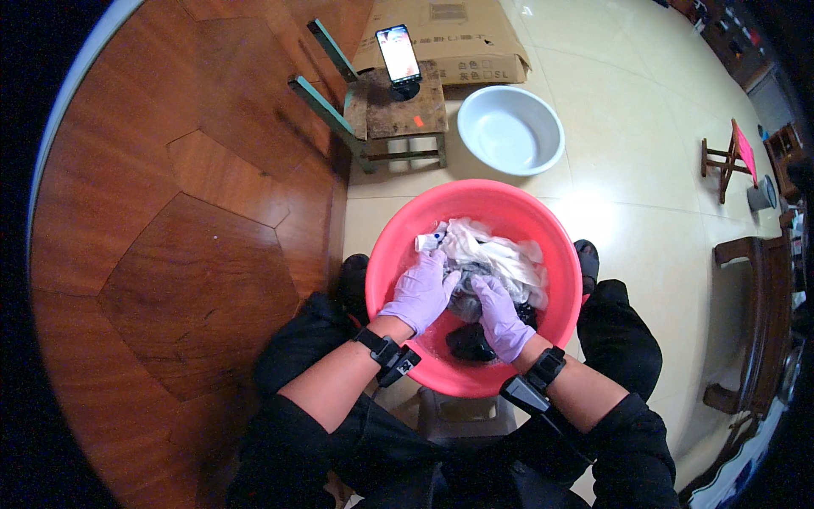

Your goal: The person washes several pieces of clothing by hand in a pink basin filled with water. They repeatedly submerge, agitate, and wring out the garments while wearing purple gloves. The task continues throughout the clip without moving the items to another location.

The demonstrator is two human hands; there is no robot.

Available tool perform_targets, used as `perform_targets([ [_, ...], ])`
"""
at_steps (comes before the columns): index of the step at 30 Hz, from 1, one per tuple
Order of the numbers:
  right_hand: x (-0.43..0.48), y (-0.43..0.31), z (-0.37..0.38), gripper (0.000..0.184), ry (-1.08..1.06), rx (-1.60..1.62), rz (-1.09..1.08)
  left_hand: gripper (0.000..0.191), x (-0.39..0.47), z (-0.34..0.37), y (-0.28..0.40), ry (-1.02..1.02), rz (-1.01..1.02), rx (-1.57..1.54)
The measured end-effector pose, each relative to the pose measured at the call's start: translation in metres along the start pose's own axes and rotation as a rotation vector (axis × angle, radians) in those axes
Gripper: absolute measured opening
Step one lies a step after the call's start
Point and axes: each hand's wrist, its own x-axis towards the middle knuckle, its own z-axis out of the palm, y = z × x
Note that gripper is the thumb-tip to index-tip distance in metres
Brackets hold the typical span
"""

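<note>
A round pink plastic basin [402,219] stands between my feet with wet cloth inside. My left hand [421,289], in a lilac glove, grips the left side of a grey cloth [467,296]. On its other side my right hand [499,318], gloved alike, pinches the same cloth. Behind both hands a white cloth [493,251] lies bunched. A black cloth [469,342] rests at the near side of the basin, below the grey one. Just beyond my left fingers is a small white tube-like item [427,242]. Folds and fingers hide parts of the grey cloth.
Beyond the basin stands a pale blue plastic basin [509,130]. A small wooden chair [388,121] holds a smartphone [399,56] on a stand, before a cardboard box [445,38]. A wooden panel [210,254] rises at left. A folding stool [728,159] is far right.
</note>
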Motion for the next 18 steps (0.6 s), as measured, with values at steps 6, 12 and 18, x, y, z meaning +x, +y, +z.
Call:
perform_targets([
  [6, -0.002, -0.001, -0.009, 0.021, 0.017, -0.353, -0.095, 0.033, -0.004, 0.006, -0.016, -0.399, -0.092, 0.229],
  [12, -0.001, 0.003, -0.003, 0.027, 0.094, -0.253, -0.120, 0.034, -0.003, 0.012, -0.022, -0.183, -0.183, 0.147],
  [18, -0.010, -0.004, 0.003, 0.043, -0.066, 0.248, 0.280, 0.037, -0.005, 0.021, 0.005, -0.282, -0.073, -0.268],
])
